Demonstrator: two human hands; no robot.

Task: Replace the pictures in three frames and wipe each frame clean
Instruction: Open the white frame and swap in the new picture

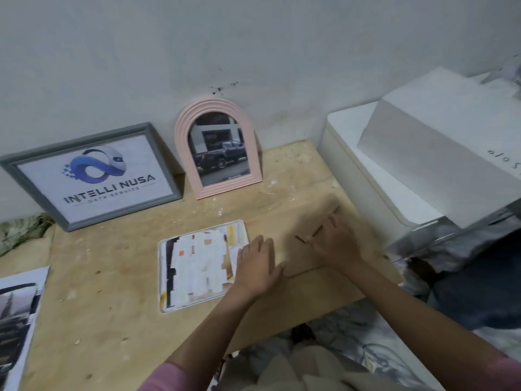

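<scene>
On the wooden board (118, 277), a white frame (203, 266) is laid flat near the middle. The left hand (258, 265) is pressed flat, fingers spread, over its right edge — nothing is gripped. Right of this frame, a brown backing panel (307, 230) is touched by the right hand (335, 241); whether its small clip is pinched cannot be told. Behind the frame, a pink arched frame (218, 148) and a grey frame (93, 176) are leaned on the wall. A loose print (17, 320) is seen far left of it.
</scene>
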